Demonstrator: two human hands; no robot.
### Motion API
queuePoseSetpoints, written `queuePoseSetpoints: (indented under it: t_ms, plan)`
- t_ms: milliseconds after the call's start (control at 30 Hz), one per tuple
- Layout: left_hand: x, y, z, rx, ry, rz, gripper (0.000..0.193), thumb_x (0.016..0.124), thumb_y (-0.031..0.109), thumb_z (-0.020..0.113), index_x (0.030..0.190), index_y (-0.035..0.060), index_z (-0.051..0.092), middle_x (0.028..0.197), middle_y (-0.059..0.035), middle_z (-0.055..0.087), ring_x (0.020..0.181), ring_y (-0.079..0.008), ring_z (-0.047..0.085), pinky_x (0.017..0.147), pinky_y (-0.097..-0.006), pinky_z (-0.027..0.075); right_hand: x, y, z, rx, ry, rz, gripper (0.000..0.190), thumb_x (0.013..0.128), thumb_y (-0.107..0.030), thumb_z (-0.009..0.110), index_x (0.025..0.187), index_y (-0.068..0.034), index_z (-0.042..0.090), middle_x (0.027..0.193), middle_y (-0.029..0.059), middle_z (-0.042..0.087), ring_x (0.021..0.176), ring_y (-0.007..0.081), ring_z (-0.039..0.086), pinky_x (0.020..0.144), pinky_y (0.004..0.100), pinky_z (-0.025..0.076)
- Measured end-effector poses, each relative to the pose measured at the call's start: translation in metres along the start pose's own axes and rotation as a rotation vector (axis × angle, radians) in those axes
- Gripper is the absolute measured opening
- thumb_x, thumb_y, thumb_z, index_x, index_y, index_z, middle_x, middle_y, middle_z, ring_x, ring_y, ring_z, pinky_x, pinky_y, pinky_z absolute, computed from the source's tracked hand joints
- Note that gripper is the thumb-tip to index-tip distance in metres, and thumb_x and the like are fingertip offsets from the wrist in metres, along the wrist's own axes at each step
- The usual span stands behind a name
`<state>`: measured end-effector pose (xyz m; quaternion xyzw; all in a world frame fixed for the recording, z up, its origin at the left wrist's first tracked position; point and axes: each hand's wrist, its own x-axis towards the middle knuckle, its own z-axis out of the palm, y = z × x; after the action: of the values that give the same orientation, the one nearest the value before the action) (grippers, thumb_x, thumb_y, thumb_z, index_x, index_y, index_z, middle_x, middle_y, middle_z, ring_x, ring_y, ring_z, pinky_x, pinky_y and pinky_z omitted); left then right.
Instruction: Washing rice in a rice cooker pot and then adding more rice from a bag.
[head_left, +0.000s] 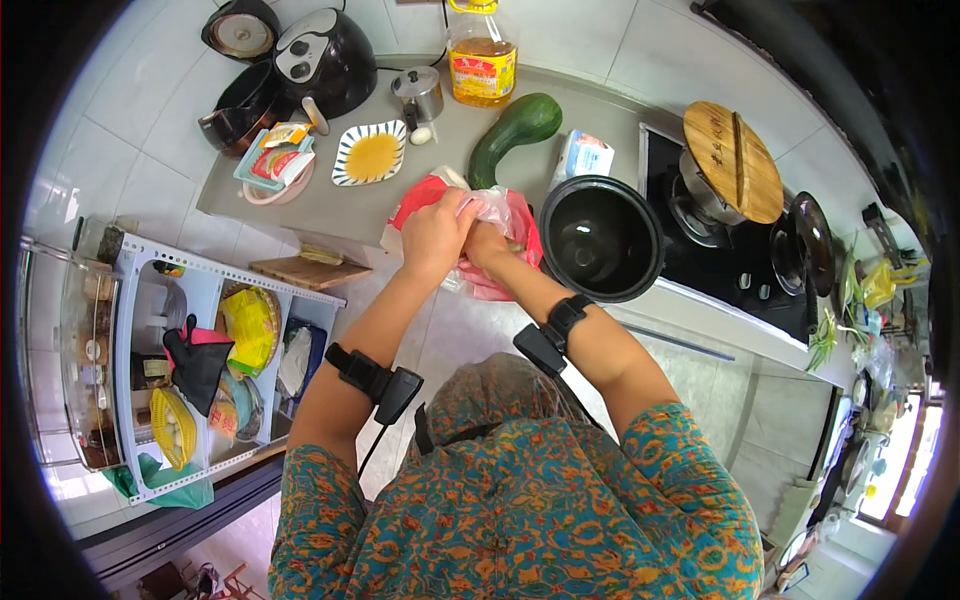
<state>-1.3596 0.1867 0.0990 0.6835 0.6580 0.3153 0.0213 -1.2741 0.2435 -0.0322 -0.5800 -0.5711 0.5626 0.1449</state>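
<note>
A red and white plastic bag (411, 201) hangs at the counter's front edge, its crumpled clear mouth bunched up. My left hand (435, 234) grips the bag's rim from the left, thumb on the clear plastic. Reaching into the opening, my right hand (486, 244) has its fingers hidden, so what they touch does not show. Right beside the bag stands a black round pot (600, 274) without a lid; nothing shows in it but glare. Behind the bag lies a long curved green squash (517, 127), its near end close to the plastic.
An oil jug (484, 71), a lidded metal pot (418, 94), an egg (421, 136) and a plate of yellow liquid (369, 154) stand behind. An air fryer (322, 60) is back left. At right, a wooden-lidded pot (701, 184) sits on the black hob (720, 277).
</note>
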Motion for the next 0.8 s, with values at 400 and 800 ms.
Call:
queuePoseSetpoints:
  t_ms: [400,800]
  plan:
    - [-0.001,0.005,0.008,0.058,-0.05,-0.073,0.035,0.088,0.042,0.053,0.09,0.008,0.062,0.061,-0.0179,0.06,0.058,-0.0374,0.06,0.053,-0.0484,0.046,-0.076,0.005,-0.047,-0.386,0.232,-0.141,0.047,0.082,-0.015,0.053,0.117,0.014,0.043,0.096,0.0282,0.061,0.084,0.0308,0.065,0.07,0.0368,0.052]
    - [0.001,0.012,0.011,0.103,-0.066,-0.014,0.036,0.088,0.04,0.052,0.09,0.0059,0.06,0.064,-0.0178,0.062,0.061,-0.0361,0.063,0.055,-0.0484,0.048,-0.153,0.003,-0.088,0.076,0.134,-0.067,0.029,0.084,-0.004,0.04,0.105,0.015,0.045,0.069,0.0216,0.064,0.053,0.024,0.065,0.049,0.0317,0.053]
